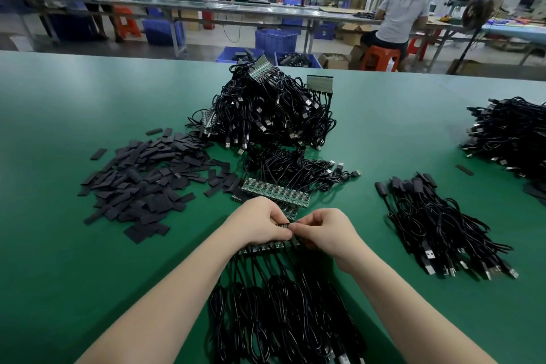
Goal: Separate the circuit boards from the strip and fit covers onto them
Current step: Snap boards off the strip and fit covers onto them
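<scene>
both hands meet over the near strip of circuit boards (267, 246) on the green worktop (88, 275). left hand (260, 220) has its fingers curled over the strip's upper edge, holding it. right hand (320, 229) pinches the end board (295, 241) at the strip's right end, thumb and fingertips closed tight. the strip's cables (280, 304) trail toward me

my read: step in hand is snapping the end board free. to do it well i'd keep the left grip right beside the break line so the neighbouring boards don't flex, and bend with the right, not pull, sparing the soldered cable

a second strip (276, 190) lies just beyond the hands. the pile of black covers (147, 180) sits to the left, within reach. covered cables (437, 216) are stacked to the right
</scene>
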